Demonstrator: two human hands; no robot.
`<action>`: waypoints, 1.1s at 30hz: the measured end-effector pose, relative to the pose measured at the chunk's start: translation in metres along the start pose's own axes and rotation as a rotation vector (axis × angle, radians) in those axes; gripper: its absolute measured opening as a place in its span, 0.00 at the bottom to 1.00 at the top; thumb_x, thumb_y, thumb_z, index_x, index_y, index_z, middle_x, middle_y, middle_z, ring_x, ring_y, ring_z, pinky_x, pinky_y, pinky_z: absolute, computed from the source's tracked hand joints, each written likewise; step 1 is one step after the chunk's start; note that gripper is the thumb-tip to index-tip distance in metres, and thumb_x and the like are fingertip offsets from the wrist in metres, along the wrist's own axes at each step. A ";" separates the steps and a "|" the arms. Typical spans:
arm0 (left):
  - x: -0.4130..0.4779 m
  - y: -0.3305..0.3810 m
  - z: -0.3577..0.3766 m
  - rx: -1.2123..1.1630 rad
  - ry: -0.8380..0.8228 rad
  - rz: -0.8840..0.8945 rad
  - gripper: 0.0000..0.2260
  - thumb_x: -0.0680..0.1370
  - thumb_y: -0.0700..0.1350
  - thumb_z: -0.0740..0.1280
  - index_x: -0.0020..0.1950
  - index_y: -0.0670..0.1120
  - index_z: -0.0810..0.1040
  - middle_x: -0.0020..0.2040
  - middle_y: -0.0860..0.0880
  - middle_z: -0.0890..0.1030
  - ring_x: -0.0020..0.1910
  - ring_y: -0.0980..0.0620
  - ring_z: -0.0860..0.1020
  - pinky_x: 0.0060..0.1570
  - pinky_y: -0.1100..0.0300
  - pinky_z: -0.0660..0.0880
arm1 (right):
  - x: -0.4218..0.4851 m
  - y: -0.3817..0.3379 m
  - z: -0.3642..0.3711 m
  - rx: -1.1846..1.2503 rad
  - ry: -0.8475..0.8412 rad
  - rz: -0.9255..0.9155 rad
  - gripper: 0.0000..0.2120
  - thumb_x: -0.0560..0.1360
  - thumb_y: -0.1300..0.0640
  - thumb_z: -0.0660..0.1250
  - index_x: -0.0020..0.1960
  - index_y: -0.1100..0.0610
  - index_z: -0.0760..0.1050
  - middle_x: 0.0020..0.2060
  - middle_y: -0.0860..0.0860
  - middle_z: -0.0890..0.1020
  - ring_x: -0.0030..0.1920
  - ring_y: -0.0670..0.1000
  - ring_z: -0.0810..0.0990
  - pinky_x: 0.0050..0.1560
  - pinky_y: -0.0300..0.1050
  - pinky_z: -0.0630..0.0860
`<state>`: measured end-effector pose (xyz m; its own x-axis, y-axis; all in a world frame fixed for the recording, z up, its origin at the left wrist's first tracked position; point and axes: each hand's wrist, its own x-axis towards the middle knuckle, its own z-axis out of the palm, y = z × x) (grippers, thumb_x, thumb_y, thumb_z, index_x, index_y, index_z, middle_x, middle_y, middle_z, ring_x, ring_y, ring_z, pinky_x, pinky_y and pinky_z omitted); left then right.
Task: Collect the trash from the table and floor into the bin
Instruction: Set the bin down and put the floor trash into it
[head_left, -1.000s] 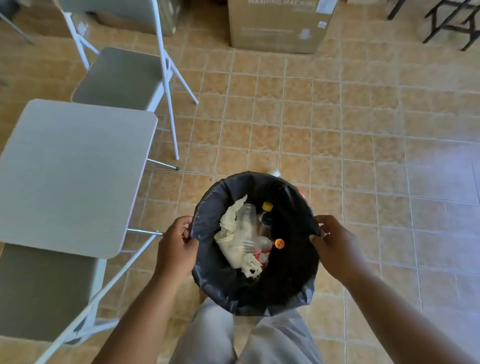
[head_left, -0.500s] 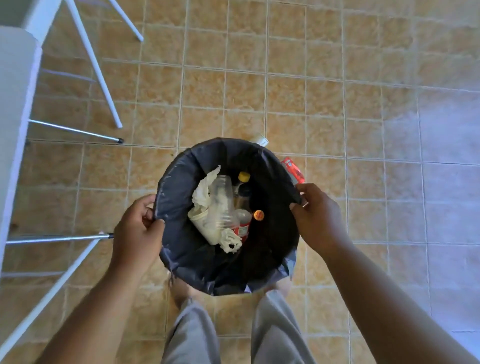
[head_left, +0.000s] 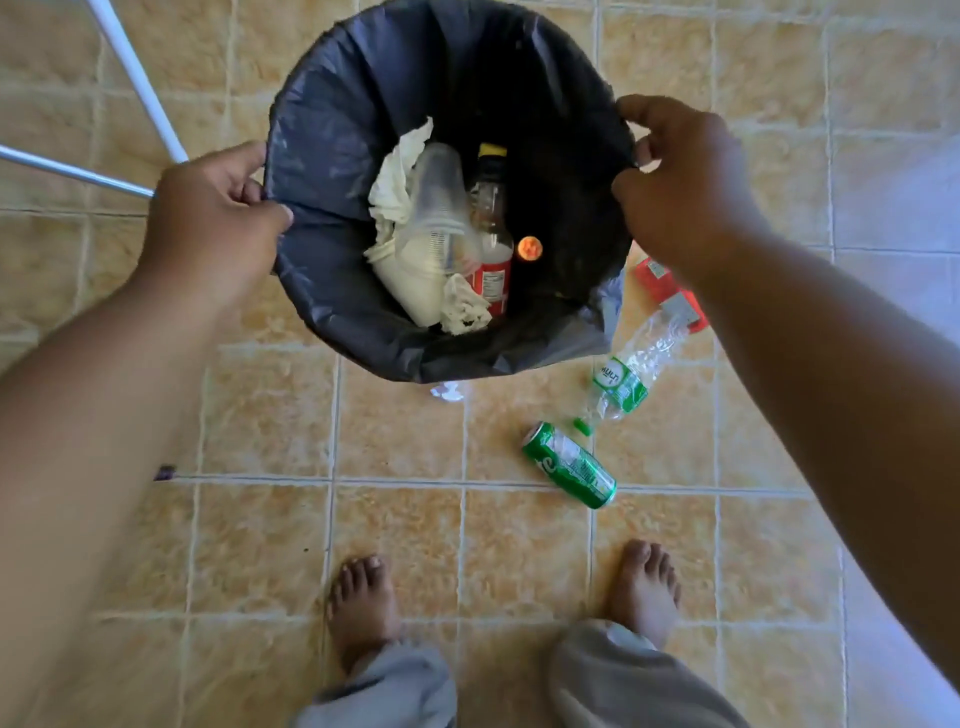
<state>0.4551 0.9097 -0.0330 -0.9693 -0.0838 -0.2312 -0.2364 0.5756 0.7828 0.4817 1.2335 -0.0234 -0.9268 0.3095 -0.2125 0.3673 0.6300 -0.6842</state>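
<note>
A bin lined with a black bag (head_left: 332, 124) is held over the tiled floor. My left hand (head_left: 213, 218) grips its left rim and my right hand (head_left: 680, 182) grips its right rim. Inside lie crumpled paper (head_left: 395, 182), clear plastic cups (head_left: 436, 208), a red-labelled bottle (head_left: 491, 244) and an orange cap (head_left: 530, 248). On the floor beside the bin lie a green can (head_left: 569, 465), a crushed clear bottle with a green label (head_left: 628, 374), a red carton (head_left: 670, 291) partly behind my right arm, and a small white scrap (head_left: 447, 391).
White metal furniture legs (head_left: 135, 78) cross the upper left. My bare feet (head_left: 361, 608) and grey trouser legs stand at the bottom of the view. Orange floor tiles (head_left: 395, 519) lie all around.
The view has tilted down and the bin has shifted up in frame. The can, crushed bottle and white scrap on the floor have come into sight. Both hands stay on the rim.
</note>
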 end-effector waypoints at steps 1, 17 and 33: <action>0.009 -0.007 0.003 -0.012 0.013 0.004 0.23 0.70 0.37 0.63 0.50 0.66 0.81 0.26 0.57 0.64 0.27 0.59 0.63 0.34 0.60 0.76 | 0.008 0.004 0.008 -0.004 -0.002 -0.027 0.29 0.70 0.65 0.61 0.69 0.48 0.75 0.36 0.38 0.74 0.40 0.42 0.76 0.35 0.21 0.66; 0.096 -0.056 0.030 0.108 0.310 0.106 0.20 0.72 0.41 0.62 0.60 0.56 0.80 0.43 0.51 0.79 0.42 0.50 0.77 0.46 0.59 0.70 | 0.090 0.033 0.066 -0.017 -0.008 -0.344 0.22 0.70 0.64 0.66 0.62 0.48 0.79 0.35 0.43 0.78 0.31 0.41 0.79 0.27 0.28 0.69; 0.078 -0.055 0.048 0.489 0.155 0.493 0.29 0.81 0.56 0.60 0.78 0.44 0.59 0.79 0.50 0.56 0.77 0.54 0.54 0.70 0.61 0.53 | 0.084 0.058 0.075 -0.027 0.115 -0.514 0.22 0.78 0.59 0.64 0.71 0.50 0.74 0.48 0.53 0.77 0.39 0.45 0.78 0.41 0.23 0.67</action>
<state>0.3957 0.9103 -0.1214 -0.9625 0.1870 0.1965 0.2547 0.8720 0.4180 0.4197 1.2421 -0.1335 -0.9739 0.0308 0.2250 -0.1295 0.7385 -0.6617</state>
